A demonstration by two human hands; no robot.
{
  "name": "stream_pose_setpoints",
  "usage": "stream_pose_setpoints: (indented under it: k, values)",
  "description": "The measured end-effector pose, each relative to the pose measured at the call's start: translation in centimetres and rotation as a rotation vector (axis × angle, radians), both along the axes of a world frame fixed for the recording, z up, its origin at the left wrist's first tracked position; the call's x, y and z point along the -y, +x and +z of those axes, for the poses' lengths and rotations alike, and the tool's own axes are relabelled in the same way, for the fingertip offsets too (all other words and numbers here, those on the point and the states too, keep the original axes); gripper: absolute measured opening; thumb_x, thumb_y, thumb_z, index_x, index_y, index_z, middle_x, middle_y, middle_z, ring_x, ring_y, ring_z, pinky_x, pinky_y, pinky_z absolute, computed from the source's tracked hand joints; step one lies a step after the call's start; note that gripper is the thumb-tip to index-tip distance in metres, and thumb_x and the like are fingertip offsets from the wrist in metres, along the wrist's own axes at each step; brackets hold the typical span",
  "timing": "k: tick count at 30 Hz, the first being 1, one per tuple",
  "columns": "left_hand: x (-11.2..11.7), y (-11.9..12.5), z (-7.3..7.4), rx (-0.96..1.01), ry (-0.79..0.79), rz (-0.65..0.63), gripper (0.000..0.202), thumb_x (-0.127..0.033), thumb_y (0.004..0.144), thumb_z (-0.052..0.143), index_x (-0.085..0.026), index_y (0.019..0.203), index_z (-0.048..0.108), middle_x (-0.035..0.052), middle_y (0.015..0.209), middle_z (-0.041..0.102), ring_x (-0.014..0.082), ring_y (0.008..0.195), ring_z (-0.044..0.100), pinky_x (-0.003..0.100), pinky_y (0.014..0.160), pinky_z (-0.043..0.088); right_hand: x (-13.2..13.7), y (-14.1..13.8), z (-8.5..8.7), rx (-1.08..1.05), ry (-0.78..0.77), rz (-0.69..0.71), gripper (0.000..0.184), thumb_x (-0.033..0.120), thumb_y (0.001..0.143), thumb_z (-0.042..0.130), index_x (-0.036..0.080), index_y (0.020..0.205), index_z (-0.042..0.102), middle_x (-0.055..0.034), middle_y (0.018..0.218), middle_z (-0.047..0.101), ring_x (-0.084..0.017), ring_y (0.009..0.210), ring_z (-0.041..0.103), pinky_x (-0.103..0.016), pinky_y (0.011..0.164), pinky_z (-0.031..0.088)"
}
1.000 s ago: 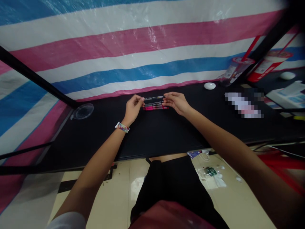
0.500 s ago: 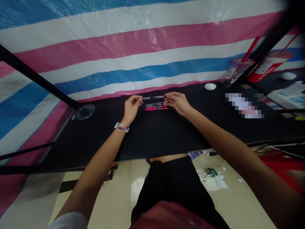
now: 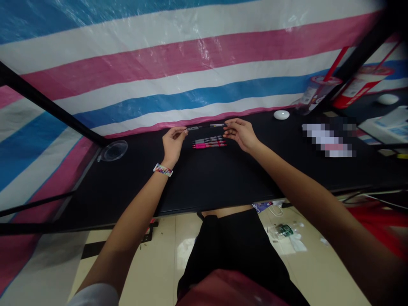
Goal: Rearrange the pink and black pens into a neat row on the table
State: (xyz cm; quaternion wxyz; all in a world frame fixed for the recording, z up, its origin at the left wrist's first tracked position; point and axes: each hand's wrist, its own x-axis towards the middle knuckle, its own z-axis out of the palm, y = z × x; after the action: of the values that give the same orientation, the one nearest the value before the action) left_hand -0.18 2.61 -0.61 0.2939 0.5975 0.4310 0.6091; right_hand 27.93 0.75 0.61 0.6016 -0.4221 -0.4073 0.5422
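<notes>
Between left fingers and right fingers: pen, ends pinched.

I note a glossy sheet, striped pink, white and blue, hanging behind a black table. Black posts stand at both sides. Below, I observe pale, shiny floor tiles. The light is dim.

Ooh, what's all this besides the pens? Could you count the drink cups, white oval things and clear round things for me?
Drink cups: 2
White oval things: 2
Clear round thing: 1
Total: 5
The lying pens are too closely packed to count surely.
</notes>
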Motion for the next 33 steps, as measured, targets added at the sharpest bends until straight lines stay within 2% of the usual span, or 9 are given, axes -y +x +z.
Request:
stream_pose_setpoints:
  k: [4,13,21,33]
  values:
    - [-0.14,-0.05,-0.04,0.008,0.001,0.011,0.008,-0.024,0.088,0.081,-0.024,0.096,0.079,0.0048,0.093,0.082,0.0190,0.089,0.079,0.034,0.082,0.065,-0.10,0.13,-0.07,0.006,-0.002,-0.007,0.010,0.027,0.089,0.080,0.023,0.090,0.072,-0.0032,0.084,0.072,-0.016,0.073,0.067,-0.038,0.085,0.066]
    - [0.02,-0.14,0.20,0.007,0.009,0.019,0.008,-0.024,0.089,0.082,-0.023,0.097,0.079,0.0044,0.094,0.082,0.0180,0.088,0.079,0.032,0.081,0.064,-0.10,0.11,-0.12,-0.003,-0.008,-0.042,0.008,0.026,0.087,0.078,0.023,0.089,0.072,-0.0044,0.083,0.070,-0.017,0.073,0.066,-0.039,0.083,0.065]
    - [0.33,0.14,0.45,-0.002,0.026,0.019,0.010,-0.028,0.089,0.084,-0.024,0.097,0.082,0.0039,0.095,0.084,0.0190,0.090,0.079,0.035,0.086,0.065,-0.07,0.20,-0.21,-0.005,0.007,-0.044,0.011,0.029,0.086,0.079,0.023,0.089,0.070,-0.0038,0.083,0.070,-0.017,0.074,0.066,-0.039,0.085,0.065]
    - [0.36,0.17,0.55,0.015,0.027,0.029,0.008,-0.021,0.089,0.083,-0.025,0.096,0.082,0.0034,0.096,0.084,0.0184,0.090,0.079,0.036,0.088,0.067,-0.42,0.45,-0.55,-0.036,0.024,-0.055,0.007,0.025,0.084,0.078,0.022,0.088,0.073,-0.0046,0.082,0.071,-0.017,0.073,0.067,-0.038,0.080,0.065]
